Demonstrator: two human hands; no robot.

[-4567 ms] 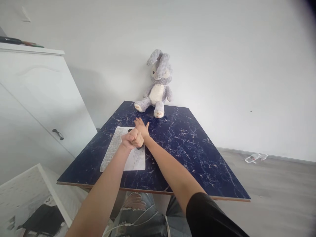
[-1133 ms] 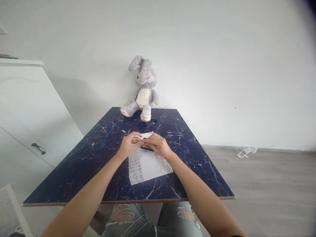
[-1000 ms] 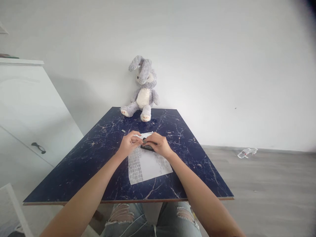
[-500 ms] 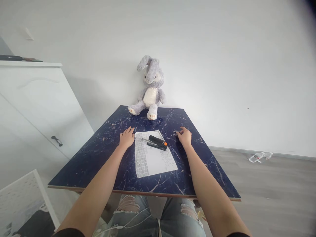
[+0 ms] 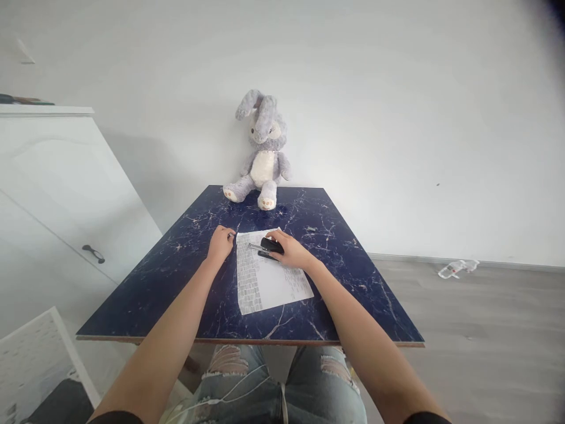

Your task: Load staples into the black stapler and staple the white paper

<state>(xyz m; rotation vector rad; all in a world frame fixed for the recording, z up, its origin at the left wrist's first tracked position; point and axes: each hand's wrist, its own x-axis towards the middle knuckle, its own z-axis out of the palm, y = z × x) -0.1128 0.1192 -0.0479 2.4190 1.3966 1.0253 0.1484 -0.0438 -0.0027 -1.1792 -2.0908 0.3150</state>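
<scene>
My right hand (image 5: 291,249) is closed around the rear of a black stapler (image 5: 266,254), which lies on a printed sheet of paper (image 5: 278,288). The stapler's jaws are spread apart, and a thin silver metal part (image 5: 255,246) sticks out toward the left. Just off the paper's upper left corner, my left hand (image 5: 220,242) has its fingers curled in a pinch. A small greyish bit shows at those fingertips, too small to name. The stapler's back end is hidden under my right hand.
A small greyish strip (image 5: 311,228) lies on the blue marbled table (image 5: 176,294), right of the paper. At the table's far edge a grey plush rabbit (image 5: 263,168) sits against the wall. A white cabinet (image 5: 53,176) stands to the left.
My right hand has moved left from the bare tabletop and taken hold of the stapler. My left hand's fingers have curled from lying flat into a pinch. The view has shifted slightly.
</scene>
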